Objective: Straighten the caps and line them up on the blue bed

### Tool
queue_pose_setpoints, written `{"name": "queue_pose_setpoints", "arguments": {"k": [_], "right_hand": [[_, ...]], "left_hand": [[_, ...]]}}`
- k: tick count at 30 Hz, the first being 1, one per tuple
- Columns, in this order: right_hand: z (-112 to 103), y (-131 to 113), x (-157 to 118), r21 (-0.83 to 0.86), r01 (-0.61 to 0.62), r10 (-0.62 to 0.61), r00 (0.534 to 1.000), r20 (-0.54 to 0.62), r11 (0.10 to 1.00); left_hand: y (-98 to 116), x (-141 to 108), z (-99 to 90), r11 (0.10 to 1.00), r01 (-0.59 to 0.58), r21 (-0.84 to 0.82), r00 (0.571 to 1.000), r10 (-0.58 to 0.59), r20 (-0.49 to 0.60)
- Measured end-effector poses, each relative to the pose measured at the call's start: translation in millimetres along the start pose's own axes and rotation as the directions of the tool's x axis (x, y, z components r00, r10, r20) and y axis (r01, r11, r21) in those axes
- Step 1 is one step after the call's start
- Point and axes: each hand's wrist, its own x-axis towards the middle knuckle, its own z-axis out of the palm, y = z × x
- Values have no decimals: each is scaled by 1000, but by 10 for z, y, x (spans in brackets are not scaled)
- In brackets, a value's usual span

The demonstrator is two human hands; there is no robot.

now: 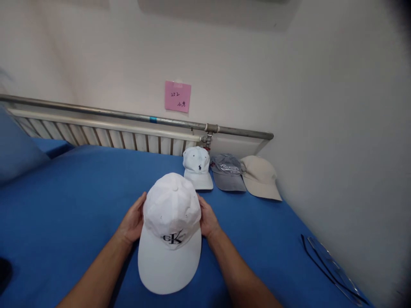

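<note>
A white cap (172,214) with dark letters on its front is held up in the middle, its brim pointing down toward me. My left hand (133,220) grips its left side and my right hand (208,216) its right side; some fingertips are hidden behind the cap. Beyond it, in a row on the blue sheet (96,184), are a pale cap with a small dark logo (195,164), a grey cap with white lettering (227,171) and a beige cap (260,175).
Eyeglasses (334,269) lie at the right edge by the wall. A radiator (128,139) and metal pipe (105,112) run along the back. A blue pillow-like object (19,149) is at the left, and a pink note (177,96) hangs on the wall.
</note>
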Motion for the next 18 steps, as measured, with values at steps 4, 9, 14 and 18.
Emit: {"name": "queue_pose_setpoints", "arguments": {"k": [4, 9, 14, 18], "right_hand": [[3, -10, -18, -15, -25, 25, 1000, -6, 1000], [35, -13, -9, -36, 14, -16, 998, -59, 999], [92, -32, -37, 26, 27, -24, 993, -119, 999], [87, -63, -60, 54, 101, -92, 985, -144, 993]], "left_hand": [[10, -18, 47, 990, -136, -34, 988, 133, -74], [0, -52, 108, 991, -114, -63, 990, 108, -88], [-14, -64, 102, 998, -47, -42, 996, 44, -74], [-17, -45, 85, 1000, -7, -16, 998, 6, -57]]}}
